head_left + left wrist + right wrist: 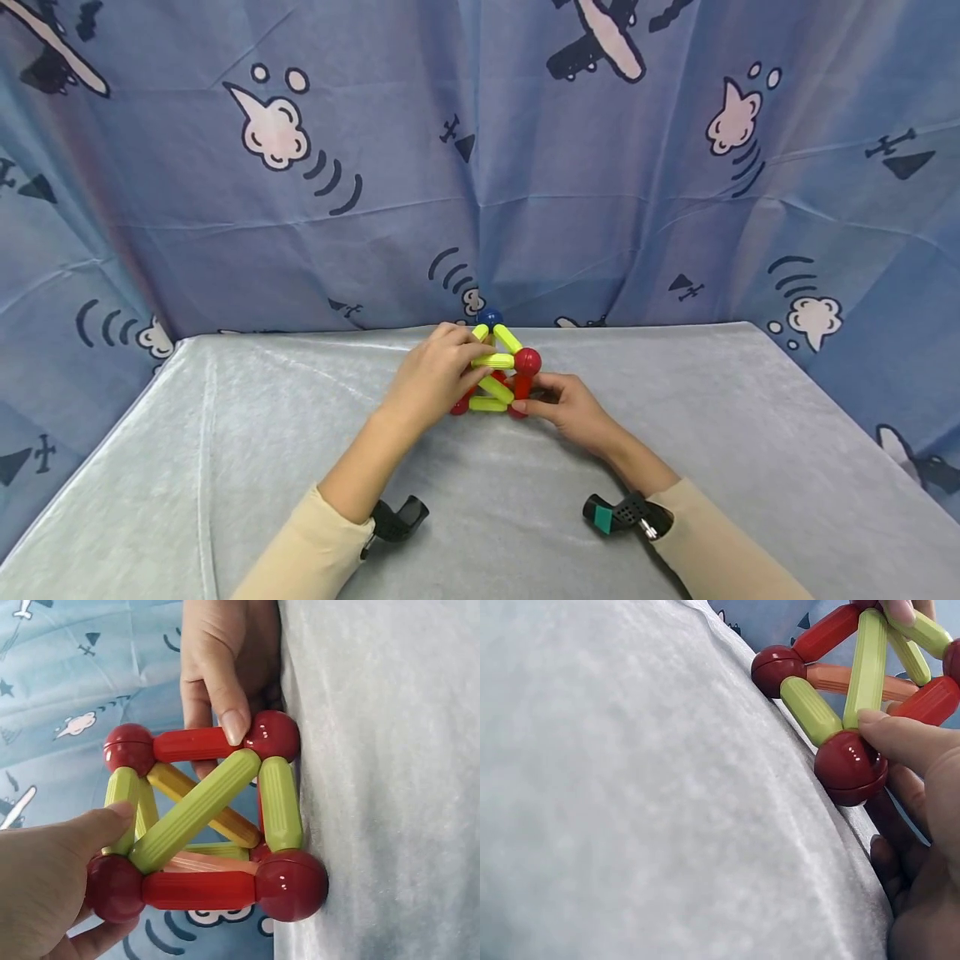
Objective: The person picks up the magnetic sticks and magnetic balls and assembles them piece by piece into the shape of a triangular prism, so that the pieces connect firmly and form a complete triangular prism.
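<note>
A frame of magnetic building sticks and balls stands on the table, with yellow-green sticks (pixel 492 362), red sticks (pixel 199 890) and red balls (pixel 527 361). A blue ball (pixel 490 317) tops its far side. My left hand (pixel 438 367) grips the upper left corner, its thumb on the upper yellow-green stick (pixel 121 802). At the lower right corner, my right hand (pixel 567 410) pinches the upright red stick (pixel 522 385) just by the bottom red ball (pixel 850 766). A yellow-green diagonal stick (pixel 196 810) crosses the front face. An orange stick (pixel 829 677) shows behind it.
Grey-white cloth covers the table (pixel 285 483). Behind its far edge hangs a blue curtain (pixel 390 167) printed with planes and clouds. Black straps (pixel 630 512) sit at both wrists, beside beige sleeves (pixel 307 546).
</note>
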